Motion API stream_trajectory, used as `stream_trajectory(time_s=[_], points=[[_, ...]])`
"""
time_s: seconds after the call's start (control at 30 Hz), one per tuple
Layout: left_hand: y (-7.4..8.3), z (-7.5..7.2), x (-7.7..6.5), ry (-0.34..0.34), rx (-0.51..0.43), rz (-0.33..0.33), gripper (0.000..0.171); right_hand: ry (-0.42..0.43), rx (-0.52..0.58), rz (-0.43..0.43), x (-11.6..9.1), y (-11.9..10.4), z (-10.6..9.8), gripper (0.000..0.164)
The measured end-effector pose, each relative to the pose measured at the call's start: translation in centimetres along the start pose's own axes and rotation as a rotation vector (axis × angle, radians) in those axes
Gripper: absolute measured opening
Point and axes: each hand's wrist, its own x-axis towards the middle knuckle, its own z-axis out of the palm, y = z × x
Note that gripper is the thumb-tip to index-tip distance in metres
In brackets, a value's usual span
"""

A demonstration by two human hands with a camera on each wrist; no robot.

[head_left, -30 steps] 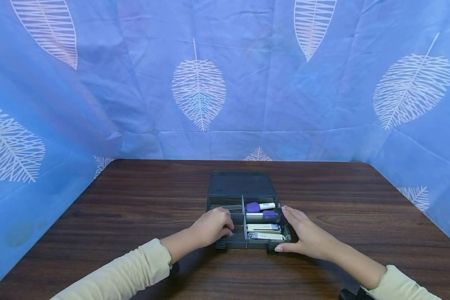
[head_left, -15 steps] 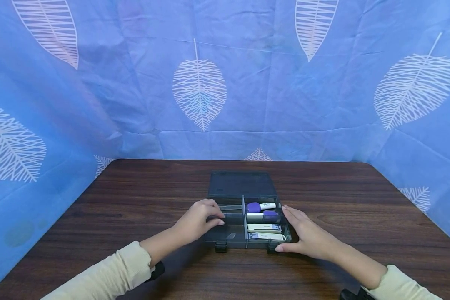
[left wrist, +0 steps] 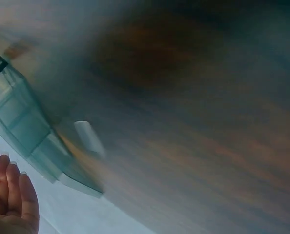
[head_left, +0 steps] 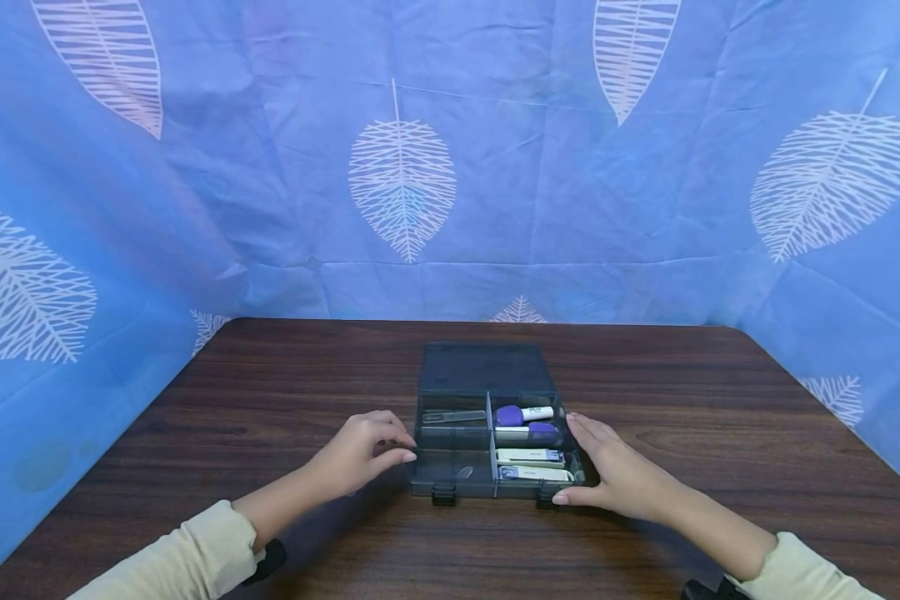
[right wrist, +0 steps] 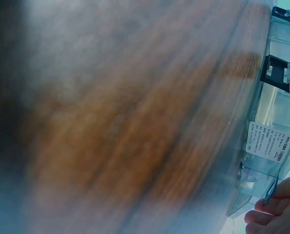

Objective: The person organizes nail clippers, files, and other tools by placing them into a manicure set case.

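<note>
A smoky see-through plastic case (head_left: 452,486) lies on the table, its lid (head_left: 483,367) folded back. One left compartment holds a slim clear piece (head_left: 453,417). On the right lie two purple-and-white bottles or tubes (head_left: 512,415) and two flat cream pieces (head_left: 528,456) that look like nail clippers. Beside the case's left wall is my left hand (head_left: 360,454), fingers loosely extended and holding nothing; the left wrist view shows those fingers (left wrist: 14,190) nearly straight. My right hand (head_left: 615,471) grips the case's right end, thumb by the front latch (right wrist: 276,73), fingers round the far side.
The dark wood table (head_left: 307,375) spreads around the case. Behind and beside it hangs a blue cloth (head_left: 270,167) with white leaf prints. A white printed label (right wrist: 269,141) is on the case's right side.
My left hand has left the inside of the case and moved left, out past its left wall, uncovering the left compartments. My right hand has kept its place.
</note>
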Motion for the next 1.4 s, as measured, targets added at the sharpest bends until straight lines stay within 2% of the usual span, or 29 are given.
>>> stream_trajectory(time_s=[0.37, 0.73, 0.97, 1.23, 1.4], points=[[-1.8, -0.8, -2.8, -0.023, 0.006, -0.053, 0.012, -0.002, -0.005, -0.002, 0.0, 0.0, 0.0, 0.106], [-3.0, -1.5, -4.2, -0.043, 0.012, -0.066, 0.013, -0.007, -0.004, 0.005, 0.0, 0.0, 0.0, 0.107], [-3.8, -1.7, -5.3, -0.099, 0.005, -0.066, 0.013, -0.004, -0.004, 0.005, 0.0, 0.0, 0.0, 0.107], [-4.0, -1.9, -5.8, -0.116, -0.016, -0.059, 0.010, -0.007, -0.005, 0.004, 0.1, 0.0, 0.0, 0.107], [-3.9, -2.4, -5.6, -0.154, 0.009, -0.047, 0.011, -0.005, -0.006, 0.003, 0.1, 0.0, 0.0, 0.107]])
